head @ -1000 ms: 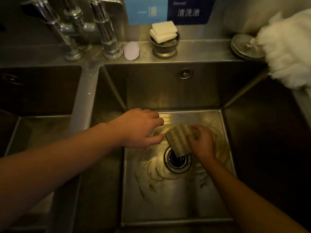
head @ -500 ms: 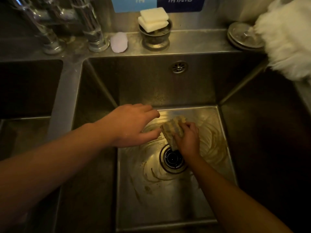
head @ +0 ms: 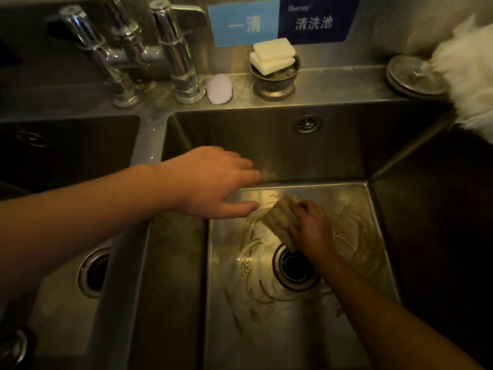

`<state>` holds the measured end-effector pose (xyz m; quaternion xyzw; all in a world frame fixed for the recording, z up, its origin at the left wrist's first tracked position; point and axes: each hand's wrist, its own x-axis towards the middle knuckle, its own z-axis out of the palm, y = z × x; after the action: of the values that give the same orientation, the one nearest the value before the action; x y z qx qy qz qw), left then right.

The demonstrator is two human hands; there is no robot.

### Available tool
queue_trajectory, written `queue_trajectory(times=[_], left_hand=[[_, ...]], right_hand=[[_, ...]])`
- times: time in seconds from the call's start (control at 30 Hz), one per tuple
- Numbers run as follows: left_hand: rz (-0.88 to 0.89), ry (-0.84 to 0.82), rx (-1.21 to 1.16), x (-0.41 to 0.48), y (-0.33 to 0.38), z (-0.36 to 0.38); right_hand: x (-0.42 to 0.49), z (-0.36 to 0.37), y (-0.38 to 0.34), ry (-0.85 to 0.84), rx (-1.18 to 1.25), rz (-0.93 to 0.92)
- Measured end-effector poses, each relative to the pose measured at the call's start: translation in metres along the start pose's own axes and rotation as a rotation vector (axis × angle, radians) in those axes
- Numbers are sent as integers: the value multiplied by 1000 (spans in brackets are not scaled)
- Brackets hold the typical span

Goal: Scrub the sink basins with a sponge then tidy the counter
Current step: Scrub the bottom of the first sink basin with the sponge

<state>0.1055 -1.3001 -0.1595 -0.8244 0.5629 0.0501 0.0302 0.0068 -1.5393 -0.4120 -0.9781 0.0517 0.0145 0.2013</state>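
Right hand (head: 310,228) grips sponge (head: 280,222) beside drain (head: 294,265); left hand (head: 210,182) open.

Right hand (head: 310,231) covers about half the sponge (head: 278,220), so the far end is anyone's guess. The sponge's low corner also sits over the drain (head: 296,265) rim. The fingertips (head: 252,173) of the left hand (head: 210,182) are smeary, can't tell if they touch the back wall (head: 346,145). Left forearm (head: 93,198) blocks part of the left drain (head: 93,273). Faucet (head: 133,54) and sign (head: 282,22) get chopped by the top edge, and the sign's small print is unreadable. The white fluffy thing (head: 469,73) runs off the right edge and hides part of the lids (head: 410,76). Right wall (head: 432,236) is too dark to read.
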Motion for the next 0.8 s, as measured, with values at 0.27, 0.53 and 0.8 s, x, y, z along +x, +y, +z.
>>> queue_trajectory(times=[0.27,0.53,0.8], left_hand=[[-9,47,54,1,-3,15],[-37,34,-4,3,-3,17],[-55,30,-35,3,-2,17]], right_hand=[[20,4,-25,-81,33,5],[-6,24,-85,-156,155,-221],[12,11,-43,-82,14,-51]])
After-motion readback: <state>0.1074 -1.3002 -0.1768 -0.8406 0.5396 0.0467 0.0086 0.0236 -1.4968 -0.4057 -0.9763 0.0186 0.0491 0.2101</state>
